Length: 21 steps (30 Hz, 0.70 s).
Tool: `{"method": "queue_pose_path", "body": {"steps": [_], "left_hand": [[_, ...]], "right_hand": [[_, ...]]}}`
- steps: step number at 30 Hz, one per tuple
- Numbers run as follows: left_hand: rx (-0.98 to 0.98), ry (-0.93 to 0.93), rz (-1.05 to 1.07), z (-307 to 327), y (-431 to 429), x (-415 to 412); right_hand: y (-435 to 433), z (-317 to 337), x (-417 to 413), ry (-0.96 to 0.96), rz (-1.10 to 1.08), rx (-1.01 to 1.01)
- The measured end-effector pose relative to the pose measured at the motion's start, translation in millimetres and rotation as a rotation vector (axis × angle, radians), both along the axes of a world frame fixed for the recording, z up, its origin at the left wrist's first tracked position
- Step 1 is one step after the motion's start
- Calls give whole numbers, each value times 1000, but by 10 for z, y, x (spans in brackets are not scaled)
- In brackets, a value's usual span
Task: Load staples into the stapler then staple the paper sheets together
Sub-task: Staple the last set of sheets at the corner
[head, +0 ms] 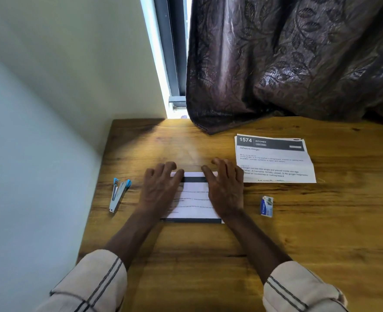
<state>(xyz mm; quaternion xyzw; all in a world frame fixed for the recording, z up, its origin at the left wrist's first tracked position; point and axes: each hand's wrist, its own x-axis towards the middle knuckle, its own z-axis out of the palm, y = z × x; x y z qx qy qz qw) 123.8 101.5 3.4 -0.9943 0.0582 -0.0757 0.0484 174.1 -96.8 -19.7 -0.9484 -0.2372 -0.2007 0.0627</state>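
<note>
Daylight comes through the window gap (155,46) beside the curtain (298,52), blown out white, and casts a pale patch on the table (186,143). The wall (28,131) is dim and bluish; shadow covers the table's far left corner. Wide-angle distortion bends the edges; small print on the sheet (274,161) is soft.

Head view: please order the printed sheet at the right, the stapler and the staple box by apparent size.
1. printed sheet, clearly largest.
2. stapler, long but thin.
3. staple box, shorter than the stapler.
All lie at similar distance, so nearness hardly matters.
</note>
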Motion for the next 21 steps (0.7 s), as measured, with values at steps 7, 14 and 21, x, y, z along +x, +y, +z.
{"method": "queue_pose_path", "body": {"steps": [7, 14, 21], "left_hand": [[-80, 127, 188, 83, -252, -83], [-205, 256, 389, 3, -616, -118], [-306, 158, 335, -264, -567, -298]], "right_hand": [[-35, -29, 34, 101, 160, 31], [-36, 3, 31, 141, 155, 3], [-24, 50, 31, 154, 147, -62]]}}
